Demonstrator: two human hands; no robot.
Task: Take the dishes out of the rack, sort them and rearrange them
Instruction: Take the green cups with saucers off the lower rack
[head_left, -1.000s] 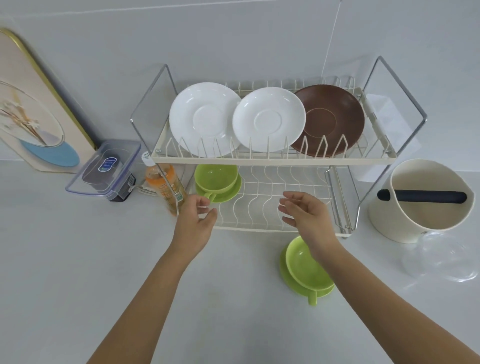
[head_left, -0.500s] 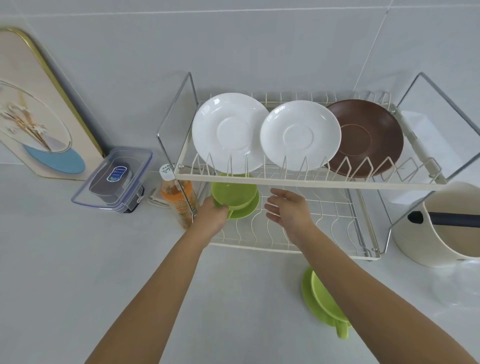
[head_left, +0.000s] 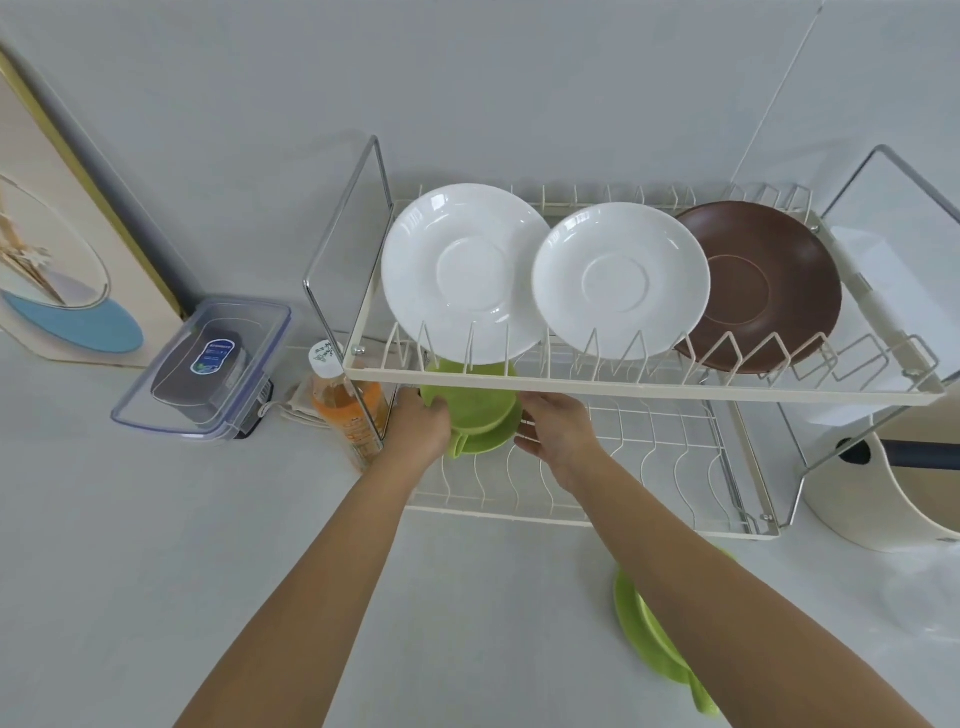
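A cream two-tier wire dish rack (head_left: 644, 389) stands against the wall. Its upper tier holds two white saucers (head_left: 465, 273) (head_left: 621, 280) and a brown saucer (head_left: 763, 286), all on edge. On the lower tier's left end sits a green cup on a green saucer (head_left: 478, 410). My left hand (head_left: 418, 426) grips the cup set's left side. My right hand (head_left: 558, 428) touches its right side, fingers curled at the saucer's rim. A second green cup and saucer (head_left: 649, 634) rests on the counter, partly hidden by my right forearm.
An orange-drink bottle (head_left: 343, 400) stands by the rack's left leg. A clear lidded box (head_left: 205, 369) and a framed picture (head_left: 57, 260) lie further left. A cream container with a dark bar (head_left: 883, 493) stands right of the rack, a clear lid (head_left: 924, 592) before it.
Both hands reached forward under the upper tier and closed in on the green cup and saucer on the lower tier. The camera moved closer to the rack.
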